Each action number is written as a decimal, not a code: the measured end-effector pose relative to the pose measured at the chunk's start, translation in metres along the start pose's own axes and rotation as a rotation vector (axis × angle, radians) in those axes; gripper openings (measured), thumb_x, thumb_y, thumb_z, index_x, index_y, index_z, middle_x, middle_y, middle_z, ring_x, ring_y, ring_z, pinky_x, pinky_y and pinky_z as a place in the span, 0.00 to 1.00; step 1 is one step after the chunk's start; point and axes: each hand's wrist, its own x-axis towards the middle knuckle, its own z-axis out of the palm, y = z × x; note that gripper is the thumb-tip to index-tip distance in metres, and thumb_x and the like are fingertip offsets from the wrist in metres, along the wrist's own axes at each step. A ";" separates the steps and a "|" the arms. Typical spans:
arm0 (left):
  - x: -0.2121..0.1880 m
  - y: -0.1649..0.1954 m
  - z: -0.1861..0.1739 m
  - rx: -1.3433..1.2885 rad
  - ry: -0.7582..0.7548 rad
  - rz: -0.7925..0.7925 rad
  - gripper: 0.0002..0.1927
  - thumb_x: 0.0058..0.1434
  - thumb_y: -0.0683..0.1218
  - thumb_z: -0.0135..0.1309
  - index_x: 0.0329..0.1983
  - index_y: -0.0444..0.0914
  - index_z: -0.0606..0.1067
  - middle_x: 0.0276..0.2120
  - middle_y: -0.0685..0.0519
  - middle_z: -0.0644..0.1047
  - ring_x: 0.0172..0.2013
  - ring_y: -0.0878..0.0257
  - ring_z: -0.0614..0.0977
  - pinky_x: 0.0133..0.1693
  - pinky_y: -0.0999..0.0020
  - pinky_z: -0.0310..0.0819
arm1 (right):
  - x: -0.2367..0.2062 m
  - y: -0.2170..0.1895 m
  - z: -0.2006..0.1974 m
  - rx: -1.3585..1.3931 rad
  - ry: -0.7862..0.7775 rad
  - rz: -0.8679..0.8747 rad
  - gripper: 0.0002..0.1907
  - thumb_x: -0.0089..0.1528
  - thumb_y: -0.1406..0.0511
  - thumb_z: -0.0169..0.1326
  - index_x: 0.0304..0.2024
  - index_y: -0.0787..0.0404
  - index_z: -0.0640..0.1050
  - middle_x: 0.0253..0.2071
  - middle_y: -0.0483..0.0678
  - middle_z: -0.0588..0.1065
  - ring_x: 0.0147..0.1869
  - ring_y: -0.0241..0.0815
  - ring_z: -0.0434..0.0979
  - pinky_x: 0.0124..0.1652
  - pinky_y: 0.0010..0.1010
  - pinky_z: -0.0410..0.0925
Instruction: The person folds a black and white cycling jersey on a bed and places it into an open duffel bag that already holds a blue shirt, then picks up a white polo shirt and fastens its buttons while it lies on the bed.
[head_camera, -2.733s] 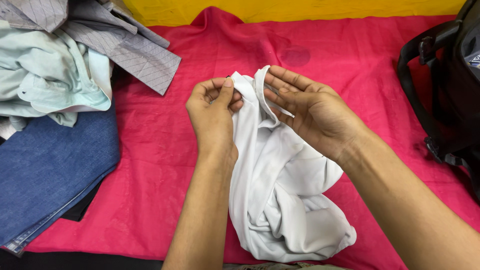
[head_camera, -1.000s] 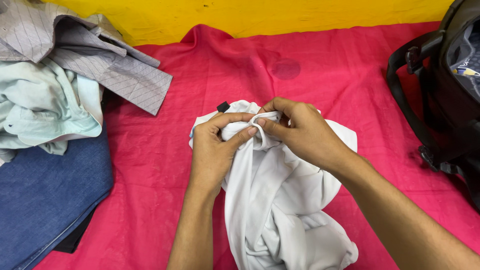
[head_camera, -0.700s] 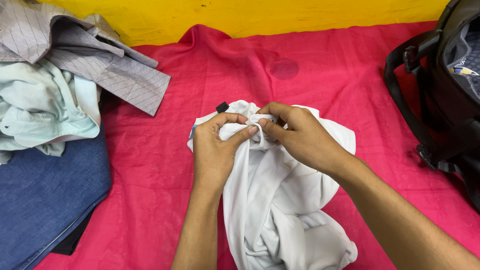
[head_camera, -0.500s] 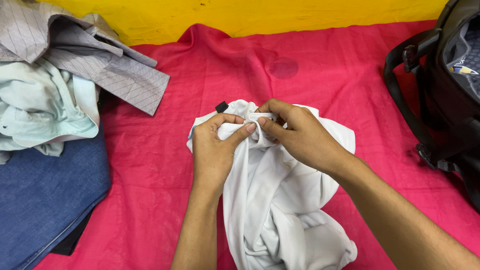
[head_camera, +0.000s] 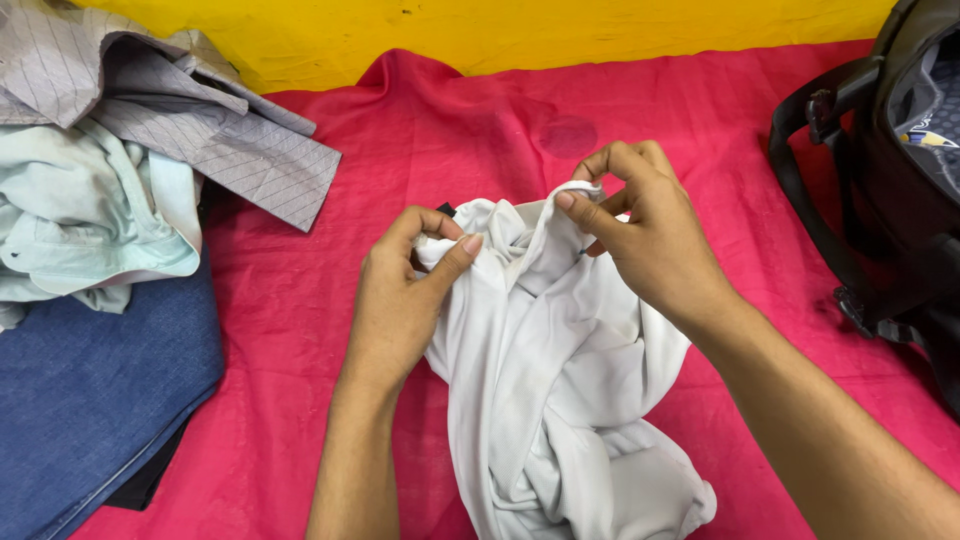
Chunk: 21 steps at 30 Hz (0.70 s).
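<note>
A red cloth (head_camera: 300, 330) covers the worktop, with a yellow wall (head_camera: 520, 30) along its far edge. On the middle of the red cloth lies a crumpled white garment (head_camera: 560, 400), its top edge lifted. At the cloth's left side sit a blue denim piece (head_camera: 90, 400), a pale green shirt (head_camera: 80, 220) and a grey striped shirt (head_camera: 200, 130); a black bag (head_camera: 890, 200) stands at its right. The left hand (head_camera: 400, 300) is closed, thumb pinching the garment's upper edge. The right hand (head_camera: 650, 230) pinches the same edge with fingertips. This looks like finding the garment's opening; next calls for spreading that edge apart.
</note>
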 end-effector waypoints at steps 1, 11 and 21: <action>-0.001 0.002 0.000 0.012 -0.015 0.022 0.09 0.61 0.47 0.63 0.36 0.38 0.77 0.25 0.59 0.74 0.23 0.73 0.68 0.24 0.73 0.60 | -0.001 0.000 0.001 -0.044 0.024 -0.056 0.10 0.66 0.61 0.58 0.44 0.58 0.74 0.43 0.35 0.64 0.39 0.28 0.76 0.32 0.25 0.76; -0.006 0.008 0.003 -0.028 -0.111 0.035 0.08 0.58 0.42 0.63 0.41 0.38 0.79 0.30 0.56 0.79 0.31 0.71 0.75 0.33 0.73 0.70 | -0.004 -0.018 0.022 0.153 0.058 0.249 0.11 0.70 0.59 0.48 0.49 0.58 0.70 0.33 0.51 0.72 0.30 0.36 0.72 0.27 0.30 0.71; -0.006 0.004 0.013 -0.145 -0.211 0.085 0.09 0.59 0.39 0.61 0.44 0.36 0.79 0.34 0.58 0.79 0.34 0.72 0.76 0.36 0.76 0.71 | -0.010 -0.025 0.029 0.277 -0.062 0.298 0.29 0.63 0.64 0.54 0.65 0.58 0.61 0.42 0.48 0.78 0.45 0.38 0.81 0.42 0.32 0.77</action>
